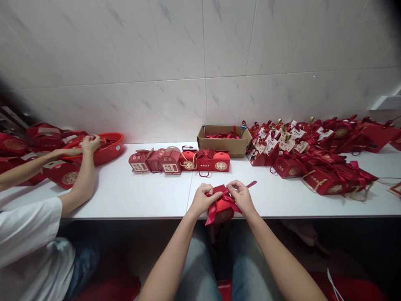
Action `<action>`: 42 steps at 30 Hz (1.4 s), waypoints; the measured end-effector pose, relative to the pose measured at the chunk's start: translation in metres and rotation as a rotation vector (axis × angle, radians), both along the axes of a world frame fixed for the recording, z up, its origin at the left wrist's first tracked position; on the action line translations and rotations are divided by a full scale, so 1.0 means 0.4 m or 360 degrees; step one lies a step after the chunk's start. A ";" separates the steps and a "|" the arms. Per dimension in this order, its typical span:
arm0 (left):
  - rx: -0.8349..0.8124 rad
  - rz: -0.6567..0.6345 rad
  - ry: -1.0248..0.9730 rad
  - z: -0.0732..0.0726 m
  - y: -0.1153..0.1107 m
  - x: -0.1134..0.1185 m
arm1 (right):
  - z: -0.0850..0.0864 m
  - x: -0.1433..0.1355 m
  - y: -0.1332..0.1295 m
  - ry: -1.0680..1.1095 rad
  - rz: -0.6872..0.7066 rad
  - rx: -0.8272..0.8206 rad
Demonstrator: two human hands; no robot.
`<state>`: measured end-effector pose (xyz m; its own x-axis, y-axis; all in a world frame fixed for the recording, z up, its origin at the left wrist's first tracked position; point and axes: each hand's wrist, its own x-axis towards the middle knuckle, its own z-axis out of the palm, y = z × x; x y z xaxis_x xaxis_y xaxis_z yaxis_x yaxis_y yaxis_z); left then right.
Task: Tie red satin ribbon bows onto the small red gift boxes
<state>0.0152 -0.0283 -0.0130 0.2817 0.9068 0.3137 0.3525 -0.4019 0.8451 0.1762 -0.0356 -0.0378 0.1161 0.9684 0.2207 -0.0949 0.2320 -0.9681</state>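
Head view: white table (163, 192) against tiled wall (175, 50) (grey-veined).

Head view: co-worker's torso (28, 246) cut off by left edge; contents of red basin (108, 157) partly hidden by a co-worker's hand (90, 143); tag print (286, 141) too small to read.

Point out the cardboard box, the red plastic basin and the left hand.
Cardboard box (222, 145): head view, front wall.
Red plastic basin (110, 154): head view, outer side wall.
Left hand (202, 199): head view, back of the hand.
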 end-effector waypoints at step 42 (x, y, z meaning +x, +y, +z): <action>0.0341 0.0829 0.1058 -0.181 0.000 -0.177 | -0.067 0.347 -0.108 -0.0463 -0.0491 0.0124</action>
<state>-0.0555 -0.0283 -0.0855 0.0325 0.9114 0.4102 0.9291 -0.1788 0.3237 0.3149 -0.0787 -0.0645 0.3194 0.8772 0.3583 0.2649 0.2804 -0.9226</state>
